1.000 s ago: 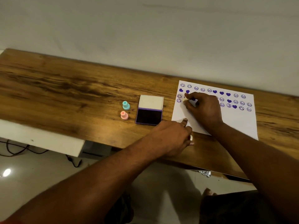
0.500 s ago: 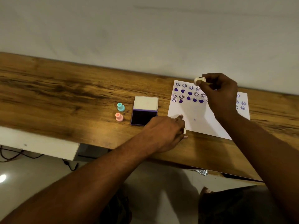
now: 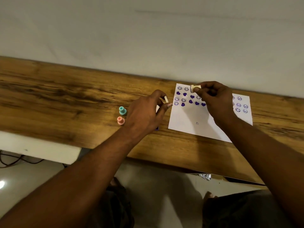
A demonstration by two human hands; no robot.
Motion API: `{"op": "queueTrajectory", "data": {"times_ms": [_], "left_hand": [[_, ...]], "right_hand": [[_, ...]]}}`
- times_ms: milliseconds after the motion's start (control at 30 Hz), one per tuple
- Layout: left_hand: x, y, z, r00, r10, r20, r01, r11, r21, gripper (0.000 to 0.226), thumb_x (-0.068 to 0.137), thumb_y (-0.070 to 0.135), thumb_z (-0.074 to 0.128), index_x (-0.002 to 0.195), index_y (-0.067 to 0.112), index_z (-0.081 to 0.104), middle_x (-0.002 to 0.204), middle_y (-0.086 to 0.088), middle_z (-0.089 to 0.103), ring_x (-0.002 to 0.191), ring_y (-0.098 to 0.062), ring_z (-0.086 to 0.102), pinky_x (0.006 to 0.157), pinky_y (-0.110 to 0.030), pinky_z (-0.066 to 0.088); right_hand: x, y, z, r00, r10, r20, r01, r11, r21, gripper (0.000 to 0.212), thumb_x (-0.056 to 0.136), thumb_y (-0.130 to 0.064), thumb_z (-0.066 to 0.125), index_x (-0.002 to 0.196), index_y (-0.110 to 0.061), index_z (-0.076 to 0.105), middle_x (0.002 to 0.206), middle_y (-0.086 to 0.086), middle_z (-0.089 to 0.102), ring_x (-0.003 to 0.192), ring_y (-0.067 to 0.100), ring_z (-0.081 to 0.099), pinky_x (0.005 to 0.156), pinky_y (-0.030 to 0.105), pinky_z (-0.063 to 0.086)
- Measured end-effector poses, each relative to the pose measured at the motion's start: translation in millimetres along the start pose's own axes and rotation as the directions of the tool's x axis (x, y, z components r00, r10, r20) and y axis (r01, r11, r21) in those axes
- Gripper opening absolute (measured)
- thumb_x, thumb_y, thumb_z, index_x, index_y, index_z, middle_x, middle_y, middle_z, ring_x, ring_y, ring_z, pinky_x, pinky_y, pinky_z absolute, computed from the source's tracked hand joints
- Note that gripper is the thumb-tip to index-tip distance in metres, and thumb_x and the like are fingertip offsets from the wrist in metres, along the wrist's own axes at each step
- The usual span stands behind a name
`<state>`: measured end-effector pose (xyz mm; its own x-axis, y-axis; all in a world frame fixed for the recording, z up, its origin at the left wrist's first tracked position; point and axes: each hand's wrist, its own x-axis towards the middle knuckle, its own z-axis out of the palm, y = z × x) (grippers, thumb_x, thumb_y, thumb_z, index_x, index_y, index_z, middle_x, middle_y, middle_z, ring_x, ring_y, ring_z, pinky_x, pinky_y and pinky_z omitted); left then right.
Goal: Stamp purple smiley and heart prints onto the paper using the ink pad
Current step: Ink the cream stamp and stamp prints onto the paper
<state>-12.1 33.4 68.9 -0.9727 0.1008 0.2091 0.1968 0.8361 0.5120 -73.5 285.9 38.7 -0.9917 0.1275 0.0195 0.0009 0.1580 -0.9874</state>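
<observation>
A white paper (image 3: 189, 119) lies on the wooden table (image 3: 65, 99), its upper half filled with rows of purple smiley and heart prints. My right hand (image 3: 217, 101) hovers above the paper's top left and pinches a small cream stamp (image 3: 195, 88), turned sideways. My left hand (image 3: 144, 112) is raised just left of the paper, fingers apart and holding nothing. It hides most of the ink pad (image 3: 166, 99); only slivers of the white lid and a purple corner show.
A teal stamp (image 3: 122, 110) and a pink stamp (image 3: 120, 120) stand upright just left of my left hand. A plain wall runs along the table's far edge. The near table edge drops to the floor, where cables lie at the left.
My right hand lifted the cream stamp off the paper and holds it up. My left hand left the paper's near-left corner and moved left over the ink pad.
</observation>
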Motion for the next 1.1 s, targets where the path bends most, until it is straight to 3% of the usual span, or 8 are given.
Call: {"op": "queueTrajectory", "data": {"times_ms": [133, 267, 467, 567, 667, 867, 1100], "left_hand": [[2.3, -4.6, 0.3, 0.999, -0.054, -0.004, 0.054, 0.997, -0.047, 0.039, 0.098, 0.062, 0.056, 0.123, 0.032, 0.061, 0.102, 0.015, 0.078, 0.079, -0.011, 0.068, 0.07, -0.032, 0.053], [3.4, -6.0, 0.5, 0.997, -0.081, -0.006, 0.08, 0.991, -0.107, 0.038, 0.098, 0.059, 0.061, 0.125, 0.032, 0.061, 0.105, 0.013, 0.077, 0.083, -0.01, 0.068, 0.074, -0.037, 0.059], [4.7, -6.3, -0.4, 0.996, -0.094, -0.002, 0.093, 0.984, -0.151, 0.036, 0.098, 0.054, 0.063, 0.124, 0.03, 0.065, 0.105, 0.015, 0.075, 0.078, -0.006, 0.064, 0.071, -0.034, 0.056], [5.1, -5.5, -0.6, 0.996, -0.085, 0.01, 0.085, 0.984, -0.156, 0.034, 0.098, 0.055, 0.062, 0.123, 0.031, 0.067, 0.104, 0.015, 0.075, 0.077, -0.006, 0.064, 0.069, -0.032, 0.053], [5.5, -5.1, -1.7, 0.997, -0.074, 0.021, 0.076, 0.984, -0.163, 0.033, 0.099, 0.052, 0.063, 0.124, 0.032, 0.068, 0.102, 0.015, 0.074, 0.074, -0.005, 0.062, 0.07, -0.035, 0.055], [5.3, -4.6, -3.5, 0.997, -0.075, 0.021, 0.077, 0.982, -0.174, 0.031, 0.099, 0.05, 0.064, 0.123, 0.031, 0.07, 0.099, 0.015, 0.074, 0.072, -0.004, 0.061, 0.07, -0.035, 0.055], [4.9, -3.2, -4.5, 0.998, -0.052, 0.04, 0.058, 0.985, -0.161, 0.033, 0.098, 0.05, 0.064, 0.125, 0.031, 0.07, 0.102, 0.015, 0.073, 0.076, -0.007, 0.062, 0.07, -0.034, 0.053]], "right_hand": [[-2.3, -3.4, 6.3, 0.999, 0.001, 0.035, 0.0, 1.0, -0.021, 0.036, 0.084, -0.033, 0.088, 0.111, -0.013, 0.076, 0.092, 0.001, 0.082, 0.089, 0.011, 0.078, 0.07, 0.026, 0.058], [-7.6, -13.5, 12.8, 0.991, -0.055, 0.125, 0.051, 0.998, 0.037, 0.02, 0.087, -0.021, 0.086, 0.105, -0.021, 0.076, 0.086, -0.007, 0.082, 0.084, 0.007, 0.078, 0.065, 0.018, 0.055], [-19.1, -27.5, 25.8, 0.955, -0.168, 0.243, 0.149, 0.984, 0.097, 0.021, 0.088, -0.013, 0.084, 0.104, -0.025, 0.078, 0.1, -0.007, 0.083, 0.092, 0.01, 0.077, 0.069, 0.021, 0.056], [-23.8, -28.2, 33.3, 0.938, -0.205, 0.28, 0.192, 0.979, 0.076, 0.023, 0.087, -0.019, 0.086, 0.105, -0.03, 0.079, 0.107, -0.007, 0.081, 0.095, 0.017, 0.078, 0.075, 0.035, 0.063], [-26.3, -26.4, 39.4, 0.926, -0.229, 0.299, 0.225, 0.973, 0.048, 0.023, 0.084, -0.027, 0.087, 0.106, -0.03, 0.08, 0.106, -0.008, 0.081, 0.088, 0.015, 0.077, 0.074, 0.044, 0.061], [-25.0, -24.8, 40.6, 0.926, -0.236, 0.296, 0.242, 0.97, 0.016, 0.024, 0.084, -0.035, 0.086, 0.107, -0.033, 0.08, 0.108, -0.01, 0.08, 0.089, 0.013, 0.076, 0.073, 0.048, 0.06], [-26.9, -25.0, 43.2, 0.92, -0.235, 0.314, 0.244, 0.97, 0.013, 0.022, 0.085, -0.027, 0.087, 0.104, -0.037, 0.08, 0.108, -0.012, 0.08, 0.088, 0.01, 0.075, 0.076, 0.042, 0.061]]}}
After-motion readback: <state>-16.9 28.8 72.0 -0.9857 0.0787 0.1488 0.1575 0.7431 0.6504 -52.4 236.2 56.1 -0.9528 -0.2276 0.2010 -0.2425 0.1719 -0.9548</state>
